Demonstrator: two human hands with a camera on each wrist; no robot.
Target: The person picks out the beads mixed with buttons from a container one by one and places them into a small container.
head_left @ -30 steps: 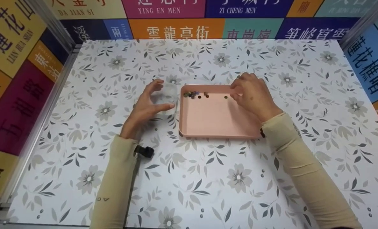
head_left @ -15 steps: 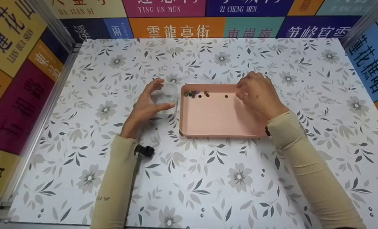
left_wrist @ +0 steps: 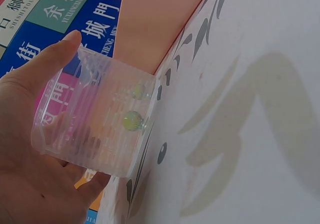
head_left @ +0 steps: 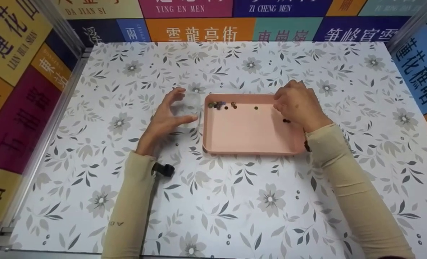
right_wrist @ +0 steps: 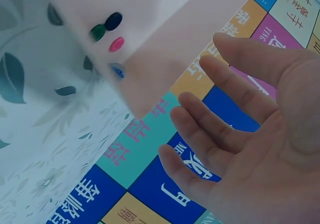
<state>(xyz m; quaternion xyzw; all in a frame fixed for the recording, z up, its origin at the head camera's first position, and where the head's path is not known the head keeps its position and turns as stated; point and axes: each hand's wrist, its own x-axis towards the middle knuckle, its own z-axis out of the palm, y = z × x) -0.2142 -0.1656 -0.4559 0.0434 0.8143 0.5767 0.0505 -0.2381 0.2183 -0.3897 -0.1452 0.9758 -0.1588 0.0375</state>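
Note:
My left hand (head_left: 163, 117) grips a clear ribbed cup (head_left: 190, 108), thumb on one side and fingers around the other. Two green-yellow beads (left_wrist: 132, 121) show through its wall in the left wrist view. Touching or nearly touching the cup is a shallow pink tray (head_left: 247, 133). A cluster of small beads (head_left: 217, 105) lies in its back left corner, and a lone bead (head_left: 256, 108) near its back wall. Over the tray's right end is my right hand (head_left: 299, 106), its fingers loosely bent; the right wrist view shows them apart and holding nothing, near pink (right_wrist: 117, 44), green and blue pieces.
A white table covering (head_left: 195, 187) with grey leaves and flowers lies under everything. Coloured panels (head_left: 199, 30) with large lettering stand along the back and both sides. Two dark beads (head_left: 286, 121) lie in the tray beside my right hand.
My right hand has shifted to the right along the tray, and dark beads at its right end have come into view. My left hand and the cup have stayed in place.

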